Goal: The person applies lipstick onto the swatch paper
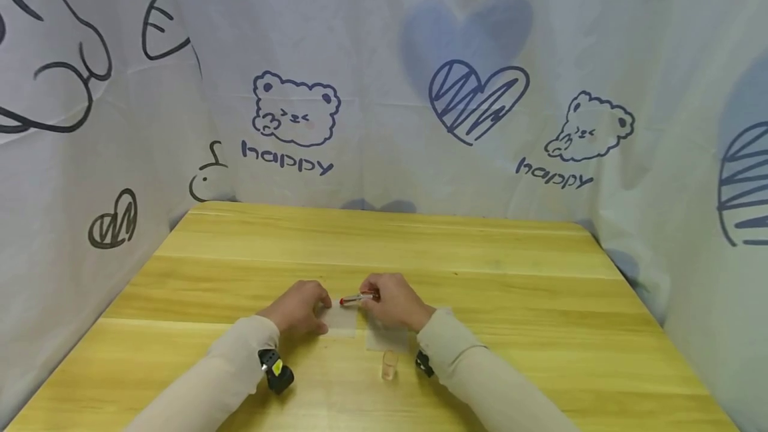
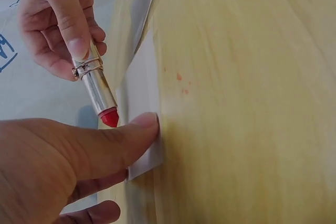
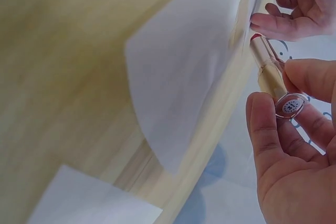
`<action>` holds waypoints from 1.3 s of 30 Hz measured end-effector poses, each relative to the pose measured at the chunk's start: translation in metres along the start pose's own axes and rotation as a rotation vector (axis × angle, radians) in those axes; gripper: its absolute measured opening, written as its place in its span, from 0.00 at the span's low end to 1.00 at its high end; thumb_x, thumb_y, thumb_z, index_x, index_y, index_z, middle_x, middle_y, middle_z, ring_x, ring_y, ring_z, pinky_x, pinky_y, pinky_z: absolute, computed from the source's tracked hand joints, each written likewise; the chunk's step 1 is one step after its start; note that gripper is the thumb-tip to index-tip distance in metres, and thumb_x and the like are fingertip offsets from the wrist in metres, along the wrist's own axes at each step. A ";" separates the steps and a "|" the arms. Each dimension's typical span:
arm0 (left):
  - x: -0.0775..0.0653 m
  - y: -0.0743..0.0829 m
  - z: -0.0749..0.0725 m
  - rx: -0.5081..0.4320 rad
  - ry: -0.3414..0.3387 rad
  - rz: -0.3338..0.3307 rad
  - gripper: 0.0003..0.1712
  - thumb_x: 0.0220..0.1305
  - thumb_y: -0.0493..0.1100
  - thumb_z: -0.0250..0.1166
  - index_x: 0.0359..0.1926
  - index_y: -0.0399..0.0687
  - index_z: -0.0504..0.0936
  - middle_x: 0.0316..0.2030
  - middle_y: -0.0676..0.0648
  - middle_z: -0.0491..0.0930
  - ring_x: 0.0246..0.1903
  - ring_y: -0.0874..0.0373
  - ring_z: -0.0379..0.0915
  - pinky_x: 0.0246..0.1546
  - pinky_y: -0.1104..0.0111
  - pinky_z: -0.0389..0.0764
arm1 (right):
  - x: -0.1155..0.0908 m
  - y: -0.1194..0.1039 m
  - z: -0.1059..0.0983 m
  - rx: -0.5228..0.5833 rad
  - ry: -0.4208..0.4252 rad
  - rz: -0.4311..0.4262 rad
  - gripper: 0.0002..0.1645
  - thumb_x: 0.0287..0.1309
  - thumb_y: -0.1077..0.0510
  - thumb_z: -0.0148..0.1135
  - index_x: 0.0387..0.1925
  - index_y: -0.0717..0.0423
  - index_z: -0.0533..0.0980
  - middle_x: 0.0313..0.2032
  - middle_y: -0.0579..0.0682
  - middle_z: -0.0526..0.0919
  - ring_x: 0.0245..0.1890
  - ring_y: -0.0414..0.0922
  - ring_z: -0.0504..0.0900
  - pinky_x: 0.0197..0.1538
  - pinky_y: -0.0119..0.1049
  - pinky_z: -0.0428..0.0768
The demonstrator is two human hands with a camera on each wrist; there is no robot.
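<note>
A yellow wood-grain table (image 1: 540,325) spreads around both hands, and past its far edge, well ahead of them, hangs a pale cloth (image 1: 360,39) (bear faces, hearts and the word "happy" drawn on it) that runs down both sides too. A few red specks (image 2: 179,76) mark the wood on the near side of the left hand (image 1: 300,309). That hand is spread, its thumb resting on the left sheet (image 1: 342,324) and covering its left edge. The right hand (image 1: 393,299) pinches a gold lipstick (image 1: 358,297), whose red tip points toward the left hand; whether it touches the paper I cannot tell. Beneath the right hand lies the middle sheet (image 1: 387,340), partly hidden by it, and to that hand's right a third sheet (image 3: 94,200). A small clear cap (image 1: 389,365) stands just nearer the body than the right hand, beside the wrist.
</note>
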State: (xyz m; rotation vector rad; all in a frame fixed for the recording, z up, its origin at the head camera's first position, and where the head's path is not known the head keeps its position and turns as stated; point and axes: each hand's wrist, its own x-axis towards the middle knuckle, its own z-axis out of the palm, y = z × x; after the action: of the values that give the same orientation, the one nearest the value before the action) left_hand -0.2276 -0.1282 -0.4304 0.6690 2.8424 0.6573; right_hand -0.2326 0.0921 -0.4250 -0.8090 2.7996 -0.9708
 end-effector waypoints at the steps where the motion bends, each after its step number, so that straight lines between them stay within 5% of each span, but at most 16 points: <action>1: 0.000 0.000 0.000 -0.002 0.003 -0.001 0.18 0.44 0.38 0.80 0.37 0.39 0.84 0.38 0.46 0.81 0.44 0.48 0.75 0.50 0.55 0.74 | 0.000 0.000 0.001 -0.003 0.003 -0.001 0.08 0.63 0.60 0.63 0.43 0.57 0.80 0.39 0.49 0.82 0.37 0.40 0.79 0.40 0.33 0.78; 12: -0.003 -0.001 -0.002 0.008 0.004 0.013 0.16 0.45 0.37 0.79 0.36 0.39 0.85 0.39 0.45 0.83 0.45 0.46 0.76 0.50 0.54 0.74 | 0.003 -0.004 0.002 -0.065 0.020 -0.022 0.07 0.63 0.60 0.63 0.41 0.58 0.80 0.34 0.47 0.80 0.29 0.38 0.72 0.32 0.31 0.73; 39: -0.003 -0.004 -0.002 0.031 -0.022 -0.010 0.20 0.42 0.36 0.80 0.40 0.41 0.85 0.43 0.44 0.82 0.51 0.42 0.73 0.56 0.52 0.70 | 0.005 -0.005 0.006 -0.118 0.032 -0.065 0.10 0.63 0.60 0.63 0.43 0.61 0.81 0.36 0.51 0.83 0.29 0.38 0.74 0.33 0.31 0.74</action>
State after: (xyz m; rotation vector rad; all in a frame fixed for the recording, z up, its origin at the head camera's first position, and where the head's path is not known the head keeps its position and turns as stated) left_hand -0.2265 -0.1335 -0.4303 0.6626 2.8396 0.6021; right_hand -0.2334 0.0827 -0.4267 -0.9117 2.8983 -0.8401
